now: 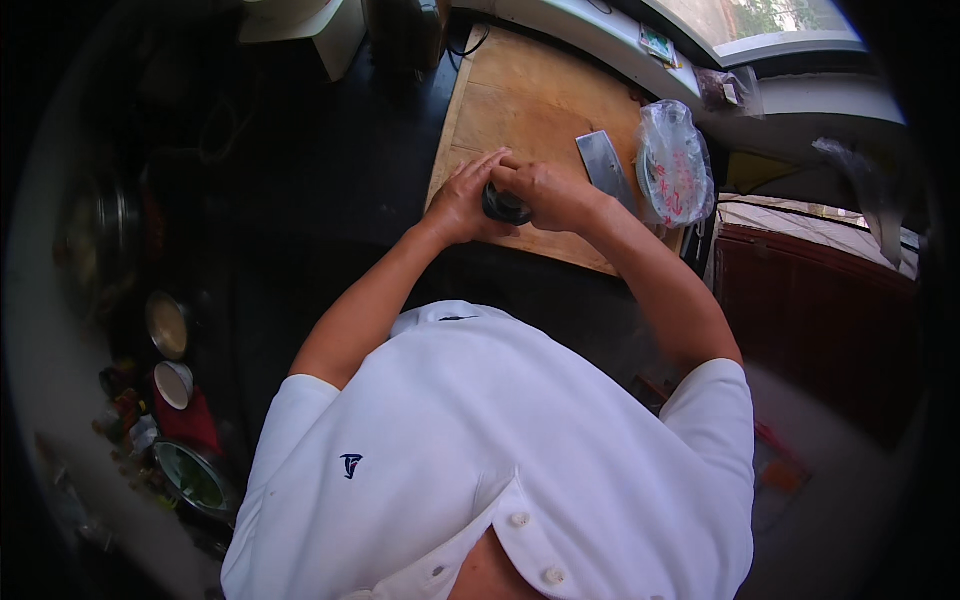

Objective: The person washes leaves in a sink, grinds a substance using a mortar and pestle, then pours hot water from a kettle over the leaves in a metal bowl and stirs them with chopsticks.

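Above the near edge of the wooden cutting board [540, 97], both hands meet around a small dark round vessel [504, 206], possibly a mortar. My left hand [465, 199] wraps its left side, with the fingers stretched over the far side and the thumb near its base. My right hand [551, 195] is curled over the vessel's right side and mouth. Whatever lies within those curled fingers is hidden, and the vessel's inside is mostly covered. To the right of my right hand, a cleaver blade [604, 165] lies on the board, its lower part behind my forearm.
A plastic-wrapped dish [673, 165] sits at the board's right edge. Small packets [660, 46] lie on the windowsill [592, 41]. A white appliance [315, 30] stands on the dark counter [352, 150]. Bowls [174, 385] and a metal pot [97, 240] are at far left.
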Tool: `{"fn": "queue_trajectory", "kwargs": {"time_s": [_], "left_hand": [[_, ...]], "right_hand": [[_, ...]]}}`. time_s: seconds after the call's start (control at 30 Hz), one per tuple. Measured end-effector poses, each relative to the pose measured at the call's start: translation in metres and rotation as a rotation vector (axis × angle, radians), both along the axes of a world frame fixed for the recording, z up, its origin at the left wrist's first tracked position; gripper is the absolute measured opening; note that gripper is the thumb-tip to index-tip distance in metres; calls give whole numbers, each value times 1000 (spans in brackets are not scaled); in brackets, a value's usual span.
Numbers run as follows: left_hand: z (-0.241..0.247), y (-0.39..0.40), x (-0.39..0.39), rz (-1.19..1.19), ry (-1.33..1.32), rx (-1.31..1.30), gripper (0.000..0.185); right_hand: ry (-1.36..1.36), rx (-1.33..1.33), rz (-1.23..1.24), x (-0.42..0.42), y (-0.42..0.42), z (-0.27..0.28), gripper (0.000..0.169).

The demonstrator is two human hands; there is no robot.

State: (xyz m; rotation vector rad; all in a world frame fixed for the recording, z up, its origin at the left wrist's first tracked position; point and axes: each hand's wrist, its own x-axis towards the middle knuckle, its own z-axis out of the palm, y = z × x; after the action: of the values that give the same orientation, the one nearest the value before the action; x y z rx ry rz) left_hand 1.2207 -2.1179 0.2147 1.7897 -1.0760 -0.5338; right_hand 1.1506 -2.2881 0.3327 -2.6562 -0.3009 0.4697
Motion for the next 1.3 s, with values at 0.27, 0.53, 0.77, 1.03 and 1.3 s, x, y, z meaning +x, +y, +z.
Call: {"fn": "queue_trajectory", "kwargs": {"time_s": [0.27, 0.53, 0.77, 1.03, 1.3], "left_hand": [[2, 0, 3, 5, 22, 54, 118], [-9, -1, 2, 2, -47, -30, 116], [-4, 0, 4, 37, 88, -7, 120], [1, 0, 1, 37, 16, 11, 117], [10, -1, 3, 20, 77, 73, 119]], "right_hand": [[28, 15, 41, 10, -1, 0, 48], [-228, -13, -491, -39, 26, -24, 45], [-530, 167, -695, -57, 35, -47, 45], [-465, 290, -760, -48, 30, -53, 45], [-272, 369, -546, -50, 8, -40, 47]]}}
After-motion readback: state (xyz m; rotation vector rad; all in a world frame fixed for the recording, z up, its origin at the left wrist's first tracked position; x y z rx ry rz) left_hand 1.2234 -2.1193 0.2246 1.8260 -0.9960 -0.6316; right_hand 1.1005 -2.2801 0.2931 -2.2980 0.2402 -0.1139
